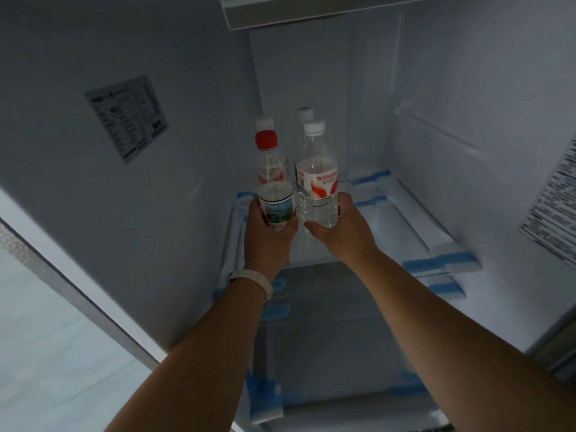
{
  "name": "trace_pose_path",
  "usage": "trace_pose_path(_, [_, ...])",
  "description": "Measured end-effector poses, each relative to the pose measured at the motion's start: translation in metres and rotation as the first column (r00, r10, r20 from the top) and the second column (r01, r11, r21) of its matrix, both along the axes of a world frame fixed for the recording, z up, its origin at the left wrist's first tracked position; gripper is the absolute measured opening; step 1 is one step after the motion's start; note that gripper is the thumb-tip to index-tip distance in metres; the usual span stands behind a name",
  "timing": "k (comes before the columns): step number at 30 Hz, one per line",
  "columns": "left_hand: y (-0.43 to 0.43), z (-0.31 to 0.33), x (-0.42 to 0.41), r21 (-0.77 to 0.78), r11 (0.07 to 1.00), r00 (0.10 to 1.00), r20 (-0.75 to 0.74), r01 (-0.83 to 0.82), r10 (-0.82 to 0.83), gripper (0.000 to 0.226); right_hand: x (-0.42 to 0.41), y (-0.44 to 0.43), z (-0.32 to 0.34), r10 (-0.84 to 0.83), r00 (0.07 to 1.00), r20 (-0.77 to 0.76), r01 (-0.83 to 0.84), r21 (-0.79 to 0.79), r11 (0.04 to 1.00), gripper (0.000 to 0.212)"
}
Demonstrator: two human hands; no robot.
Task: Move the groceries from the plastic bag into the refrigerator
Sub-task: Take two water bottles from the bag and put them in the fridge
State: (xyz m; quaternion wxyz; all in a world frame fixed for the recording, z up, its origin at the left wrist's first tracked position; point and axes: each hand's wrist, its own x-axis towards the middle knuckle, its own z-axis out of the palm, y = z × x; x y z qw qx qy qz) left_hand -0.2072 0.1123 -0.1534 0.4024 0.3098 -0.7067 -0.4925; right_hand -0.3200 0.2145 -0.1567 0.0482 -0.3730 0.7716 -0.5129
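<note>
1. Both arms reach into the open refrigerator [467,73], and the hands come together over the middle of its glass shelf [392,222].
2. The left hand [268,236] holds a blue-labelled bottle [277,208]. Its fingers are curled round the lower half, and the tips are hidden behind the bottle.
3. The right hand [343,226] grips a white-capped Wahaha bottle [318,180], thumb on one side and fingers wrapped close together round the other.
4. The two held bottles stand upright, side by side and almost touching, above the shelf's middle. I cannot tell whether their bases rest on it.
5. Right behind the left one, deeper on the shelf, rises a red-capped bottle [266,140]. Two rear bottles [304,114] with white caps stand further back.
6. Blue tape [371,179] marks the shelf's edges. A wall sticker [126,118] hangs to the left of the shelf.
7. A white wristband [252,282] circles the left wrist.
</note>
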Motion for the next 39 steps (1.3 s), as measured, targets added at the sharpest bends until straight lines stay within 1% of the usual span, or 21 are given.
trace_pose_path(3, [-0.002, 0.005, 0.002, 0.028, 0.999, 0.999, 0.043, 0.022, -0.024, 0.063, 0.004, 0.007, 0.001, 0.047, 0.998, 0.051, -0.046, -0.013, 0.999, 0.067])
trace_pose_path(6, [-0.002, 0.008, 0.006, 0.051, 0.998, 0.995, 0.082, 0.047, -0.051, 0.064, 0.012, 0.017, 0.004, 0.058, 0.996, 0.066, -0.056, -0.029, 0.998, 0.061])
trace_pose_path(7, [0.001, 0.011, 0.009, 0.053, 0.997, 0.993, 0.101, 0.052, -0.057, 0.063, 0.015, 0.022, 0.006, 0.047, 0.998, 0.052, -0.046, -0.024, 0.999, 0.060])
trace_pose_path(10, [0.010, 0.014, 0.018, 0.061, 0.997, 0.995, 0.090, 0.043, -0.048, 0.055, 0.021, 0.039, 0.008, 0.013, 0.999, -0.041, -0.011, 0.041, 0.999, 0.056])
trace_pose_path(11, [0.017, 0.016, 0.025, 0.040, 0.998, 0.993, 0.108, 0.038, -0.042, 0.050, 0.023, 0.045, 0.008, 0.016, 0.996, -0.085, -0.010, 0.073, 0.997, 0.054])
trace_pose_path(13, [0.033, 0.021, 0.042, -0.054, 0.997, 0.980, 0.196, 0.052, -0.040, 0.045, 0.027, 0.059, 0.009, 0.050, 0.982, -0.180, -0.027, 0.131, 0.991, 0.051])
trace_pose_path(14, [0.040, 0.021, 0.051, -0.108, 0.992, 0.971, 0.236, 0.069, -0.042, 0.046, 0.030, 0.065, 0.010, 0.075, 0.970, -0.230, -0.040, 0.155, 0.987, 0.049])
trace_pose_path(16, [0.053, 0.019, 0.068, -0.202, 0.973, 0.941, 0.337, 0.111, -0.038, 0.056, 0.038, 0.076, 0.012, 0.131, 0.940, -0.314, -0.069, 0.201, 0.977, 0.047])
trace_pose_path(18, [0.066, 0.017, 0.084, -0.277, 0.950, 0.904, 0.427, 0.144, -0.012, 0.055, 0.047, 0.085, 0.013, 0.196, 0.905, -0.377, -0.099, 0.261, 0.960, 0.045])
trace_pose_path(21, [0.081, 0.006, 0.106, -0.400, 0.893, 0.862, 0.507, 0.206, 0.028, 0.049, 0.062, 0.098, 0.005, 0.271, 0.861, -0.431, -0.131, 0.327, 0.936, 0.046])
trace_pose_path(25, [0.101, -0.016, 0.130, -0.470, 0.833, 0.775, 0.627, 0.292, 0.082, 0.051, 0.082, 0.114, -0.020, 0.359, 0.833, -0.421, -0.212, 0.355, 0.910, 0.053])
trace_pose_path(28, [0.114, -0.028, 0.146, -0.512, 0.799, 0.721, 0.677, 0.316, 0.149, 0.054, 0.096, 0.124, -0.032, 0.406, 0.821, -0.402, -0.235, 0.409, 0.882, 0.055])
trace_pose_path(31, [0.128, -0.034, 0.163, -0.479, 0.801, 0.628, 0.759, 0.359, 0.172, 0.056, 0.110, 0.134, -0.038, 0.457, 0.804, -0.381, -0.250, 0.481, 0.840, 0.055])
trace_pose_path(32, [0.133, -0.036, 0.170, -0.471, 0.803, 0.611, 0.772, 0.365, 0.176, 0.054, 0.115, 0.136, -0.039, 0.479, 0.794, -0.375, -0.258, 0.505, 0.823, 0.055])
trace_pose_path(34, [0.142, -0.039, 0.183, -0.467, 0.809, 0.601, 0.778, 0.356, 0.184, 0.049, 0.126, 0.139, -0.040, 0.517, 0.770, -0.373, -0.278, 0.534, 0.799, 0.056])
trace_pose_path(39, [0.159, -0.041, 0.226, -0.465, 0.828, 0.573, 0.788, 0.312, 0.226, 0.047, 0.159, 0.142, -0.036, 0.581, 0.725, -0.369, -0.324, 0.562, 0.761, 0.061])
